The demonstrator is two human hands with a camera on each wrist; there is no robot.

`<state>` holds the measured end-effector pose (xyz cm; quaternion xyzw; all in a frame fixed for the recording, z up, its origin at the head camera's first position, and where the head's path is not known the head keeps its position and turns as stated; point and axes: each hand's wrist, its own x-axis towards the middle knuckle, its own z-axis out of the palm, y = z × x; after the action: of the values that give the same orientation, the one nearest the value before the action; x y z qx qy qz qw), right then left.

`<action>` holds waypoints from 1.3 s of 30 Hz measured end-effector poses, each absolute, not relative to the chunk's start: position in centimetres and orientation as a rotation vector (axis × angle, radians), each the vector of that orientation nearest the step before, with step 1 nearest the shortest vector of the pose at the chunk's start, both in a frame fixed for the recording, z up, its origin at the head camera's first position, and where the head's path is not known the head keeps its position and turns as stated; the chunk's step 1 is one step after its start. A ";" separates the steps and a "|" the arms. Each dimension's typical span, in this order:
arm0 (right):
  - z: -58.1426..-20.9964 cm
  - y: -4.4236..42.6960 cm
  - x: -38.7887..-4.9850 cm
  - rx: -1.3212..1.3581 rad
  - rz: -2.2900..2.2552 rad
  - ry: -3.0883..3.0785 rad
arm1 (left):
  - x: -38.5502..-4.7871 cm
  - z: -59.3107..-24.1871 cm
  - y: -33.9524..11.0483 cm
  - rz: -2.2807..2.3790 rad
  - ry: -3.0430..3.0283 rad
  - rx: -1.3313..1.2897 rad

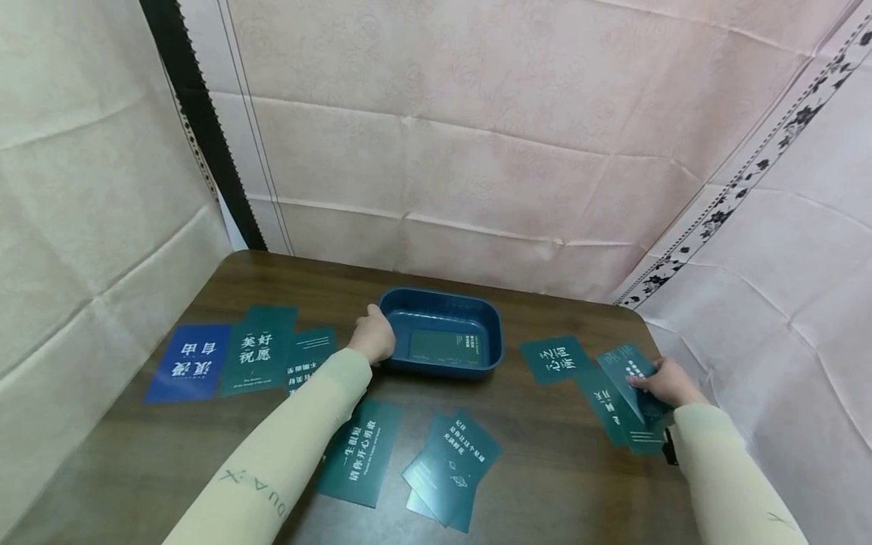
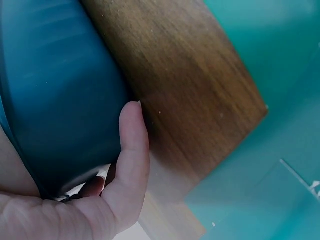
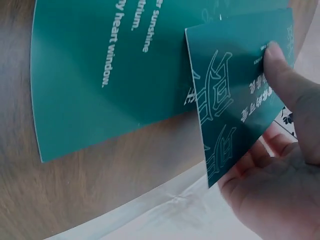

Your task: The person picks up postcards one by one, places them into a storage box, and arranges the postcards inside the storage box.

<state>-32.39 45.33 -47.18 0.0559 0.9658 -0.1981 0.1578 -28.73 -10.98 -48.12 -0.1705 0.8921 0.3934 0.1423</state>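
Note:
A dark blue rectangular basin [image 1: 496,333] stands near the table's back edge with one green card [image 1: 436,346] lying in it. My left hand [image 1: 373,335] grips the basin's left end; in the left wrist view one digit lies along the basin's outer wall [image 2: 60,100]. At the right, my right hand [image 1: 671,384] pinches a green printed card [image 3: 235,85] by its edge, thumb on the printed face. This card is tilted above other green cards [image 1: 605,405] on the table. Its lower part overlaps them in the head view.
Left of the basin lie a blue card [image 1: 187,363] and green cards [image 1: 257,352], overlapping. Nearer the front are another green card [image 1: 361,454] and a small fanned pile [image 1: 455,469]. Another green card [image 1: 555,359] lies right of the basin. Pale cloth [image 1: 436,151] hangs behind the table.

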 end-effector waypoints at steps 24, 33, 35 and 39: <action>-44.8 43.6 -33.0 0.054 -0.760 2.888 | -28.4 -47.9 -11.0 1.147 2.571 -0.475; -43.8 40.3 -33.7 -0.058 -0.811 2.917 | -28.3 -47.8 -10.9 1.146 2.577 -0.480; -43.4 39.3 -34.0 -0.101 -0.827 2.931 | -28.3 -47.7 -10.9 1.138 2.581 -0.477; -42.7 37.1 -34.5 -0.185 -0.835 2.961 | -28.5 -47.8 -10.9 1.128 2.582 -0.478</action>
<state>-34.54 37.07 -42.71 -0.0600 0.9603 -0.2708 0.0300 -28.45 -10.89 -47.81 -0.1656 0.8944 0.3907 0.1414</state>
